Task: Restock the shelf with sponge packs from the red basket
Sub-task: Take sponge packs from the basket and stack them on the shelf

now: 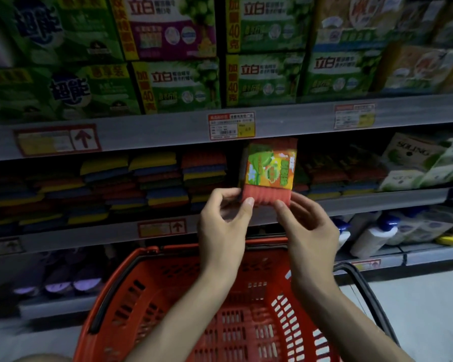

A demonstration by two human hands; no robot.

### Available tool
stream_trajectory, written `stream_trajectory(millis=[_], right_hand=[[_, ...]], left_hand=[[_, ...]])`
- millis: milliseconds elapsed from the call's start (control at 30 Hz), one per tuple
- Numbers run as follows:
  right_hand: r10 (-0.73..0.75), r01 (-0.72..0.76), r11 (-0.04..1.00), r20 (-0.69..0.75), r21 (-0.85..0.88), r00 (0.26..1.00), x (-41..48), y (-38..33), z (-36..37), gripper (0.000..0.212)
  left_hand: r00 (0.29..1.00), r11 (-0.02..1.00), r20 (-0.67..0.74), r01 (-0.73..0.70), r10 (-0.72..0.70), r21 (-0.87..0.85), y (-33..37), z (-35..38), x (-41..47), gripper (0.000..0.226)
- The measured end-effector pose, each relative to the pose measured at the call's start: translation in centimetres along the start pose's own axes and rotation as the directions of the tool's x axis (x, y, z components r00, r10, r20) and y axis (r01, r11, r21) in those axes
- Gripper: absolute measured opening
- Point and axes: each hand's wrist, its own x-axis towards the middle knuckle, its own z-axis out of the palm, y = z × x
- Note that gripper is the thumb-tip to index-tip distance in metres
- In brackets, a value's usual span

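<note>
An orange-red sponge pack (268, 171) with a green and orange label stands upright in front of the middle shelf (377, 201). My left hand (224, 223) pinches its lower left corner, and my right hand (307, 226) pinches its lower right corner. Below my forearms sits the red basket (147, 291), whose visible inside shows only the slotted floor and walls. Stacks of yellow, blue and red sponge packs (154, 178) fill the middle shelf to the left, with darker red packs (335, 173) to the right.
Green detergent boxes (178, 82) crowd the top shelf above a price tag (231, 125). White tissue packs (424, 163) lie at the right of the middle shelf. White bottles (372, 233) stand on the lower shelf. The basket's black handle (369, 293) arcs out at the right.
</note>
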Motion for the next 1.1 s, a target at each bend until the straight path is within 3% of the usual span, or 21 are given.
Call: stream_trajectory(millis=[333, 733, 1100], right_hand=[[-0.107, 0.117, 0.989, 0.104, -0.087, 0.989, 2.1, 0.0, 1.9, 0.055], [-0.036, 0.062, 0.991, 0.205, -0.120, 0.978, 3.3, 0.1, 3.1, 0.066], [-0.025, 0.081, 0.981, 0.294, -0.178, 0.956, 3.9, 0.2, 3.1, 0.075]], left_hand=[[0.997, 0.998, 0.041, 0.062, -0.061, -0.007, 0.6, 0.7, 1.7, 0.050], [0.986, 0.985, 0.018, 0.166, -0.167, 0.047, 0.2, 0.5, 3.1, 0.057], [0.989, 0.980, -0.037, 0.149, -0.145, 0.135, 0.9, 0.7, 2.8, 0.054]])
